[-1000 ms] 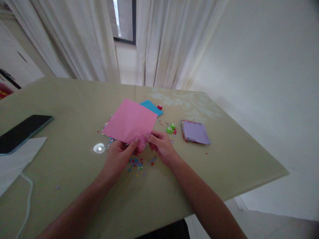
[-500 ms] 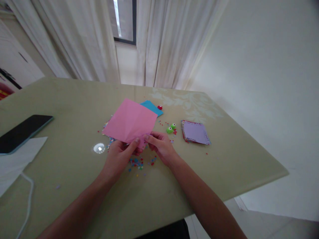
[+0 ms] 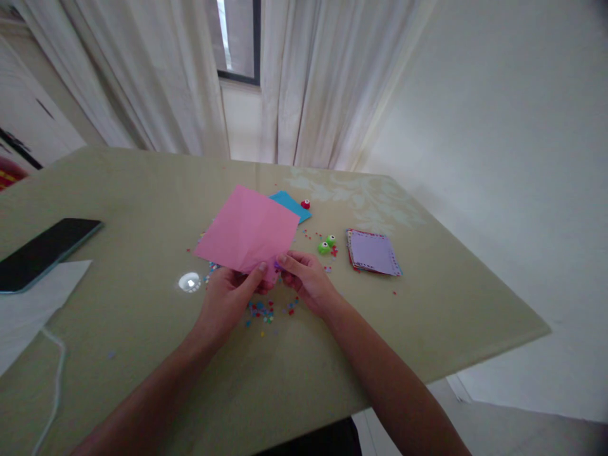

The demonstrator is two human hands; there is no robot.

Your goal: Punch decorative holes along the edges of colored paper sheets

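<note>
A pale green table (image 3: 380, 329) stands before white curtains (image 3: 313, 82) and a plain wall. Near its middle, both hands pinch the near corner of a pink sheet (image 3: 247, 229): the left hand (image 3: 228, 297) closes thumb over fingers on the sheet's lower edge, and the right hand (image 3: 308, 278) grips the same corner from the other side, fingertips just beside the left thumb. So held, the sheet tilts up off the table with its far edge raised, apparently so that the corner can be worked between the fingers; what, if anything, lies under that corner cannot be told. Faint creases cross the sheet. A blue sheet (image 3: 295, 205) lies flat behind it, partly covered, with a small red punch (image 3: 305, 204) at its far corner. Two green punches (image 3: 327, 244) sit just right of the hands, within easy reach. Coloured paper bits (image 3: 260, 311) are scattered under and around the hands. A stack of paper squares (image 3: 373, 252), lilac on top, lies farther right, apart from the scatter. At the left edge rest a dark phone (image 3: 42, 252), a white sheet (image 3: 33, 304) and a thin cable (image 3: 54, 373), well apart from the hands.
</note>
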